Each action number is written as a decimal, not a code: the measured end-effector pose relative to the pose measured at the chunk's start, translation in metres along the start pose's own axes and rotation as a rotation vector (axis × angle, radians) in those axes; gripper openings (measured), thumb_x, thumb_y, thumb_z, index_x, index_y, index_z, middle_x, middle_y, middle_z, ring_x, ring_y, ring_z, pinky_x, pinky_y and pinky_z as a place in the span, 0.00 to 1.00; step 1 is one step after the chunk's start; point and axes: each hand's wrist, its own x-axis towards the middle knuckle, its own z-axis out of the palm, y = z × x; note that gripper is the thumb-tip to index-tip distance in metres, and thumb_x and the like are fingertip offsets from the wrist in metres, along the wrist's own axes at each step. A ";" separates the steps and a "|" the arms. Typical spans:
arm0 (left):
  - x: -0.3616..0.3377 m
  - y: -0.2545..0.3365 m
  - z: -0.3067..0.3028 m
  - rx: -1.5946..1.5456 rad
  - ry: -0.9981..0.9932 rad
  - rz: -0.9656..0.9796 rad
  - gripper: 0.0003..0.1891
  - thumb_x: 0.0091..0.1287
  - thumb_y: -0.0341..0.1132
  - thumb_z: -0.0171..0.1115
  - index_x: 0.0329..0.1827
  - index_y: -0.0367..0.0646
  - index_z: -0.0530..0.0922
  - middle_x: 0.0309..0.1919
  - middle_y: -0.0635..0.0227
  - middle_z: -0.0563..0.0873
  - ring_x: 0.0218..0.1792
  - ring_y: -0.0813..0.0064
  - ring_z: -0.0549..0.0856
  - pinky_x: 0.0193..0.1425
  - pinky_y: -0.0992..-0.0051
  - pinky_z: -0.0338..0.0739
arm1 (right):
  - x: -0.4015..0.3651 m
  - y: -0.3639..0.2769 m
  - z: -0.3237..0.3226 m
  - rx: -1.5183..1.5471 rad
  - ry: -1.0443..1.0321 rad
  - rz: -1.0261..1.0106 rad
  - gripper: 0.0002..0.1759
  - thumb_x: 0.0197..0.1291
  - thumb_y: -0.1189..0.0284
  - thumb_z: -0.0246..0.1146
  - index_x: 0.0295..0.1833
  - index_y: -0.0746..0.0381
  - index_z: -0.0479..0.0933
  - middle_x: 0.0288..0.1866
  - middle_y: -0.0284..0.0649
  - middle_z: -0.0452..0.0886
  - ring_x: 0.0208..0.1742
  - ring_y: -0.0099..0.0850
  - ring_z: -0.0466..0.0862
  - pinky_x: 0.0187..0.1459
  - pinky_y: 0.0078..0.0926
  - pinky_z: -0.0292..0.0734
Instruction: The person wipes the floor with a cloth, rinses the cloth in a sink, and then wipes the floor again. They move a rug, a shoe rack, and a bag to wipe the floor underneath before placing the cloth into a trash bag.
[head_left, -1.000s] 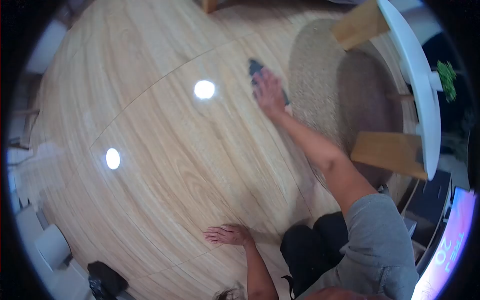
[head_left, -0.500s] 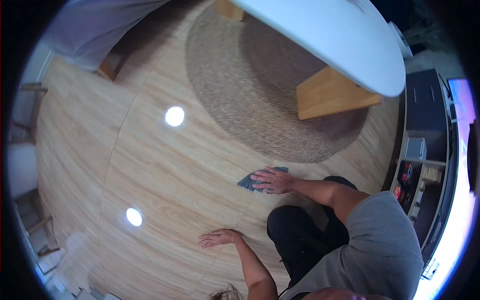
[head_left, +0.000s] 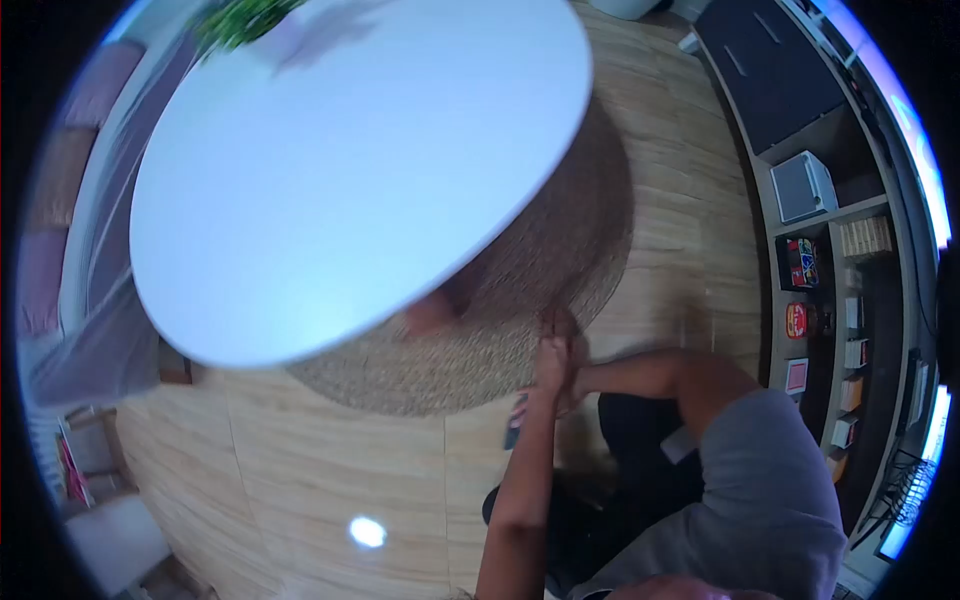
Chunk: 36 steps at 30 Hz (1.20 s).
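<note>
My right hand point(head_left: 569, 393) lies low over the floor, partly hidden by my left forearm. Its fingers show beyond that forearm, spread flat on a dark grey-blue cloth point(head_left: 512, 438). Most of the cloth is covered. My left hand point(head_left: 555, 348) is just above my right wrist, near the edge of the round woven rug point(head_left: 400, 385). Its fingers are smeared, and contact between the two hands is unclear.
A white oval table point(head_left: 340, 200) stands over the rug, with a green plant point(head_left: 245, 22) on it. A shelf unit point(head_left: 765, 300) holding boxes and small items runs along the right. Curtain-like fabric and a chair are at the left.
The view has swung, showing more of the table and shelf. My left hand has moved from the floor up beside my right wrist. My right hand stays on the cloth.
</note>
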 end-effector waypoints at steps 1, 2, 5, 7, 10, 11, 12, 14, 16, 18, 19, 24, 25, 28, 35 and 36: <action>0.020 -0.013 0.036 0.095 0.049 0.124 0.29 0.67 0.34 0.48 0.71 0.31 0.59 0.70 0.40 0.60 0.70 0.37 0.61 0.73 0.54 0.58 | -0.039 0.004 -0.003 -0.059 -0.059 -0.003 0.32 0.64 0.62 0.56 0.73 0.50 0.59 0.77 0.42 0.56 0.76 0.37 0.57 0.75 0.43 0.49; 0.036 -0.007 0.044 0.102 0.032 0.142 0.29 0.67 0.34 0.48 0.71 0.31 0.59 0.70 0.40 0.60 0.70 0.37 0.61 0.73 0.54 0.58 | -0.081 0.010 -0.006 -0.102 -0.066 0.022 0.31 0.64 0.63 0.56 0.73 0.50 0.60 0.77 0.42 0.57 0.76 0.36 0.58 0.75 0.43 0.50; 0.076 0.020 0.062 0.431 -0.057 0.126 0.33 0.67 0.37 0.47 0.72 0.29 0.53 0.72 0.35 0.52 0.69 0.27 0.54 0.71 0.40 0.54 | -0.211 0.023 -0.010 -0.315 0.233 0.243 0.29 0.63 0.65 0.56 0.71 0.49 0.64 0.75 0.41 0.60 0.74 0.39 0.62 0.69 0.50 0.58; 0.086 0.027 0.076 0.582 -0.018 0.052 0.35 0.66 0.38 0.49 0.73 0.29 0.52 0.72 0.32 0.50 0.67 0.20 0.53 0.68 0.32 0.50 | -0.286 0.041 -0.006 -0.386 0.551 0.436 0.29 0.61 0.64 0.58 0.70 0.51 0.66 0.76 0.40 0.59 0.74 0.39 0.61 0.68 0.52 0.57; 0.094 0.032 0.096 0.894 -0.128 0.028 0.39 0.62 0.40 0.54 0.73 0.30 0.52 0.73 0.36 0.49 0.64 0.14 0.52 0.63 0.27 0.52 | -0.406 0.140 0.060 -1.665 -0.187 1.234 0.28 0.62 0.62 0.59 0.68 0.54 0.69 0.75 0.46 0.59 0.74 0.41 0.61 0.70 0.55 0.52; 0.101 0.037 0.091 0.911 -0.148 0.033 0.39 0.62 0.40 0.54 0.73 0.30 0.52 0.73 0.36 0.49 0.64 0.14 0.52 0.63 0.27 0.52 | -0.408 0.129 0.030 -1.282 0.463 1.423 0.28 0.63 0.61 0.58 0.68 0.55 0.68 0.74 0.49 0.60 0.74 0.43 0.61 0.71 0.56 0.51; 0.109 0.047 0.078 0.801 -0.264 -0.069 0.37 0.62 0.35 0.54 0.73 0.29 0.53 0.72 0.39 0.55 0.65 0.20 0.56 0.65 0.32 0.57 | -0.406 0.115 -0.008 -0.798 1.068 1.497 0.27 0.65 0.60 0.56 0.69 0.55 0.67 0.73 0.53 0.61 0.73 0.46 0.62 0.71 0.57 0.49; 0.120 0.056 0.053 0.713 -0.396 -0.173 0.35 0.61 0.30 0.53 0.72 0.28 0.55 0.71 0.43 0.60 0.66 0.25 0.61 0.66 0.38 0.61 | -0.425 0.164 -0.044 -0.915 1.176 1.867 0.28 0.67 0.57 0.51 0.70 0.57 0.64 0.73 0.56 0.59 0.73 0.48 0.60 0.72 0.58 0.47; 0.113 0.056 0.028 0.045 -0.166 -0.179 0.34 0.55 0.22 0.54 0.70 0.30 0.63 0.64 0.47 0.73 0.61 0.46 0.75 0.63 0.53 0.71 | -0.439 0.211 -0.090 -0.666 1.284 2.034 0.31 0.68 0.55 0.48 0.73 0.58 0.60 0.74 0.55 0.57 0.75 0.49 0.57 0.74 0.54 0.42; 0.106 0.058 0.014 -0.087 -0.041 -0.219 0.30 0.55 0.20 0.54 0.66 0.30 0.68 0.57 0.50 0.79 0.54 0.58 0.80 0.59 0.62 0.73 | -0.439 0.250 -0.129 -0.728 1.422 1.756 0.31 0.68 0.54 0.47 0.72 0.59 0.60 0.75 0.55 0.57 0.75 0.48 0.56 0.75 0.48 0.42; 0.100 0.061 0.004 -0.236 0.113 -0.262 0.27 0.55 0.17 0.54 0.62 0.31 0.73 0.50 0.53 0.84 0.47 0.69 0.84 0.55 0.71 0.76 | -0.422 0.256 -0.160 -0.611 1.326 1.758 0.31 0.68 0.54 0.46 0.72 0.59 0.61 0.75 0.53 0.56 0.76 0.47 0.54 0.76 0.43 0.41; 0.098 0.095 -0.038 -0.145 0.318 -0.458 0.17 0.60 0.21 0.56 0.53 0.31 0.80 0.38 0.65 0.87 0.37 0.81 0.80 0.45 0.79 0.74 | -0.268 0.236 -0.254 -0.394 1.254 1.203 0.28 0.61 0.66 0.56 0.67 0.58 0.68 0.68 0.42 0.69 0.70 0.41 0.66 0.71 0.43 0.57; 0.099 0.097 -0.042 -0.160 0.419 -0.367 0.15 0.62 0.22 0.57 0.52 0.31 0.81 0.35 0.68 0.87 0.35 0.83 0.79 0.42 0.82 0.73 | -0.236 0.228 -0.252 -0.358 1.094 1.188 0.29 0.61 0.63 0.55 0.69 0.57 0.67 0.70 0.42 0.67 0.71 0.39 0.66 0.73 0.45 0.54; 0.100 0.099 -0.042 -0.210 0.418 -0.381 0.08 0.61 0.24 0.60 0.42 0.33 0.80 0.32 0.70 0.84 0.33 0.83 0.77 0.38 0.81 0.71 | -0.152 0.185 -0.217 -0.151 1.320 0.856 0.27 0.64 0.60 0.53 0.68 0.57 0.67 0.69 0.40 0.68 0.68 0.36 0.69 0.71 0.40 0.57; 0.116 0.097 -0.003 -0.192 0.230 -0.299 0.12 0.64 0.24 0.59 0.50 0.31 0.81 0.37 0.65 0.86 0.32 0.81 0.78 0.40 0.78 0.74 | -0.113 0.127 -0.022 0.469 1.413 -0.080 0.23 0.64 0.64 0.52 0.64 0.59 0.70 0.63 0.42 0.75 0.60 0.36 0.77 0.60 0.36 0.74; 0.111 0.085 0.007 -0.187 0.174 -0.257 0.15 0.64 0.23 0.58 0.54 0.31 0.80 0.40 0.62 0.87 0.32 0.81 0.79 0.41 0.78 0.75 | -0.151 0.105 -0.018 0.907 1.402 -0.081 0.23 0.64 0.67 0.53 0.65 0.58 0.69 0.63 0.41 0.75 0.60 0.33 0.77 0.59 0.33 0.73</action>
